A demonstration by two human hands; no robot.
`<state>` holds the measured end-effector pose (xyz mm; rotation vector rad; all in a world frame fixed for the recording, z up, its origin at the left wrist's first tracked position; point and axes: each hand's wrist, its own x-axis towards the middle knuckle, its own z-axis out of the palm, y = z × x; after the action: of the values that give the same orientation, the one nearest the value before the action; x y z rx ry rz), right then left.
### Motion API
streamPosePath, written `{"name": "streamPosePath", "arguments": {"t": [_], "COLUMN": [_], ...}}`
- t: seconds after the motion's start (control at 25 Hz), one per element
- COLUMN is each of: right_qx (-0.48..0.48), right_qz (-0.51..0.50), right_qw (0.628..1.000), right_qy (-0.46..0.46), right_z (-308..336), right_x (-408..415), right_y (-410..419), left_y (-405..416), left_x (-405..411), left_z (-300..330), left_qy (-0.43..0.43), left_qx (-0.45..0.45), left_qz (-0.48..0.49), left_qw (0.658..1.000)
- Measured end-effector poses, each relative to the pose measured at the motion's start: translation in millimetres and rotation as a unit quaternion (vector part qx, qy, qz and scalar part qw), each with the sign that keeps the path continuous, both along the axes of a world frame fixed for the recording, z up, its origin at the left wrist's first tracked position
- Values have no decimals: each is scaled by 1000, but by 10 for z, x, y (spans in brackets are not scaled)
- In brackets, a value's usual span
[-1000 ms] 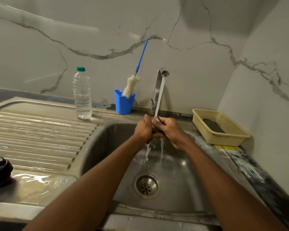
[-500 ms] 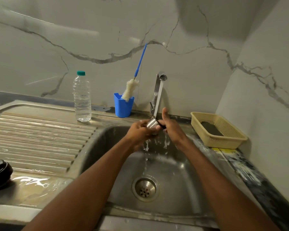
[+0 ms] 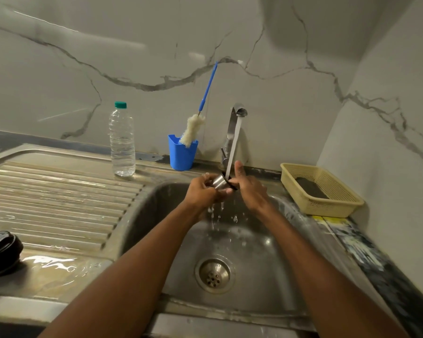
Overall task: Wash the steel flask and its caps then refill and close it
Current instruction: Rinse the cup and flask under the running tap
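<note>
1. Half a second back our right thumb already stood up beside the stream; it stands the same now, and the steel cap (image 3: 219, 182) has stayed under the water. A full second back both hands were bunched tight around it and little of the steel showed.
2. We see the tap (image 3: 233, 128) running, its stream landing on the black rim end of the cap, which sits just below and in front of the tap's base, above the sink (image 3: 154, 215).
3. Our left hand (image 3: 203, 191) grips the cap from the left, fingers curled round its steel body, forearm reaching in from the lower left.
4. Our right hand (image 3: 250, 189) holds the cap's dark rim end, thumb pointing up beside the stream; its other fingers lie under the cap, and we cannot tell how tightly they curl.
5. Water drips from the hands into the bowl, well behind the drain (image 3: 214, 274).
6. Left of the tap stands a blue cup (image 3: 182, 154) holding a bottle brush (image 3: 193, 129); further left a clear water bottle (image 3: 122, 142) stands upright.
7. Right of the tap sits a yellow basket (image 3: 337, 206).
</note>
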<state>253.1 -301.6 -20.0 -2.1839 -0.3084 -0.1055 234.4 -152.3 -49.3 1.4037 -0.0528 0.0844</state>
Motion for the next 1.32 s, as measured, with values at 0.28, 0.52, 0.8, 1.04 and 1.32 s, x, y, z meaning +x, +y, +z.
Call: {"name": "streamPosePath", "arguments": {"t": [0.28, 0.52, 0.8, 1.04, 1.32], "right_qx": [-30, -47, 424, 398, 268], "right_qz": [20, 72, 3, -32, 83], "right_qw": [999, 996, 850, 849, 925], "right_qy": [-35, -3, 313, 345, 256], "right_z": [-103, -140, -143, -123, -46], "right_x": [105, 117, 147, 106, 53], "right_y": [62, -81, 43, 179, 78], "left_y": [-72, -36, -24, -6, 79], "left_x": [-25, 24, 140, 107, -112], "left_z": [-13, -56, -176, -174, 22], "left_qy": [6, -17, -175, -151, -64], "left_qx": [20, 60, 314, 278, 237], "left_qz": [-33, 46, 80, 44, 88], "left_qw": [999, 997, 930, 948, 965]}}
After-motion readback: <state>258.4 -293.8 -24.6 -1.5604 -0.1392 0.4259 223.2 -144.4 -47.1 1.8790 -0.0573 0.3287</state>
